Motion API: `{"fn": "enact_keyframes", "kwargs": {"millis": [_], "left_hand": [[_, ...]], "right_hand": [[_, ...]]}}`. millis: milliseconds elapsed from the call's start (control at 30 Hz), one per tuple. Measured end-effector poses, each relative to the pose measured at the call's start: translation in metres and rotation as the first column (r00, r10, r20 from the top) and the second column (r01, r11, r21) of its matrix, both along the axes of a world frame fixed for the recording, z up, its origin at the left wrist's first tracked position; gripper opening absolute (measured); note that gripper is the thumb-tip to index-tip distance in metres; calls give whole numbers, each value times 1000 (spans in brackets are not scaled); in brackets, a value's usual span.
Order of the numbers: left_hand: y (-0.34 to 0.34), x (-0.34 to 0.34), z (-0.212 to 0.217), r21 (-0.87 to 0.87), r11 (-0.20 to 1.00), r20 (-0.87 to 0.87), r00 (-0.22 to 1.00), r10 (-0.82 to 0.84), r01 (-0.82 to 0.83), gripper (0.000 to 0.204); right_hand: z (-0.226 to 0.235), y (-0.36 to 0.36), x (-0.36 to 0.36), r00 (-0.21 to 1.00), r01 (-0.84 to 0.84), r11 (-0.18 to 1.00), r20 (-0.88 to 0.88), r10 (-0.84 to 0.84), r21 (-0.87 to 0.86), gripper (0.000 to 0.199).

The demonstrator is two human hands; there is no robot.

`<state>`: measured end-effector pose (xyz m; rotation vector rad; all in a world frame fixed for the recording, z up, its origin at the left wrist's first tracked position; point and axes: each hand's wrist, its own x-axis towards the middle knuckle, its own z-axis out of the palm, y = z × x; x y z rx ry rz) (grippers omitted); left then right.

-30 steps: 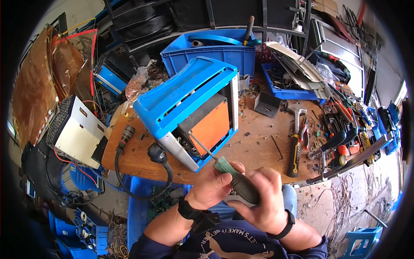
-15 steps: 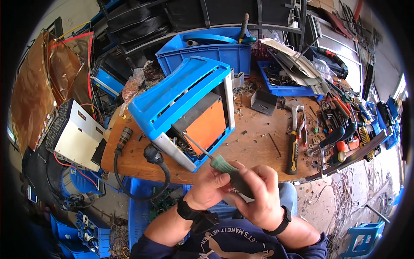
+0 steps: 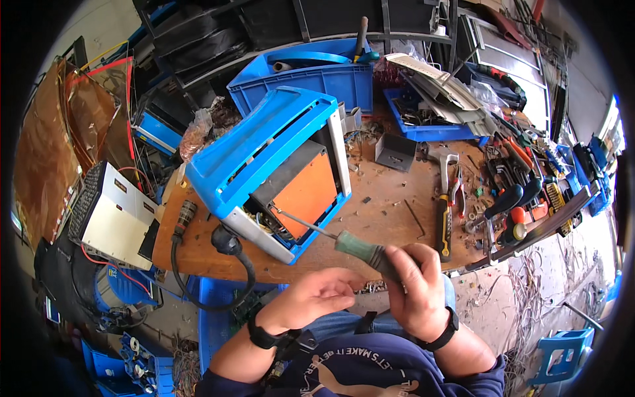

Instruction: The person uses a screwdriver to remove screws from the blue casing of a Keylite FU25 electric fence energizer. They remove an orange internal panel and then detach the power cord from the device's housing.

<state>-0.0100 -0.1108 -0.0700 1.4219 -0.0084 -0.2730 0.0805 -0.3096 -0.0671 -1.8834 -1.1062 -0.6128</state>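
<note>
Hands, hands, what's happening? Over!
Right hand gripping green-handled metal screwdriver. Left hand open, empty. Tip at orange-panelled black box. Nothing visibly blocking it.

The screwdriver has a dull metal shaft and ribbed plastic handle, the frame smooth plastic with matt metal posts, the table worn wood, the far crate smooth plastic.

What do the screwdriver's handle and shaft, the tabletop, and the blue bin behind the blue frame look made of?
Screwdriver handle: probably plastic, green and slightly translucent-looking, with a dark, ridged, perhaps rubber section.
Shaft: likely steel, slim and grey with a dull sheen.
Tabletop: wood or wood-look board, brown, with grain-like streaks.
Blue bin: likely moulded plastic, evenly coloured with ribbed walls.
</note>
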Motion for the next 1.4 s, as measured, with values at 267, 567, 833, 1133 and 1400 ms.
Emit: {"fn": "enact_keyframes", "kwargs": {"millis": [267, 567, 833, 1133, 1400], "left_hand": [[16, -18, 40, 131, 877, 331, 854, 401, -462, 19], [18, 31, 9, -663, 481, -193, 752, 631, -573, 43], [12, 45, 12, -677, 482, -113, 725, 679, -556, 21], [-53, 7, -15, -406, 903, -338, 941, -4, -142, 31], [-42, 135, 39, -486, 854, -12, 978, 207, -187, 28]], "right_hand": [[-21, -27, 12, 832, 109, 972, -554, 24, 206, 40], [-14, -26, 11, 261, 56, 837, -817, 514, 544, 45], [-13, -41, 11, 267, 85, 842, -826, 496, 533, 42], [-18, -75, 14, 467, 324, 705, -754, 462, 631, 45], [-24, -86, 12, 488, 336, 684, -741, 461, 647, 48]]}}
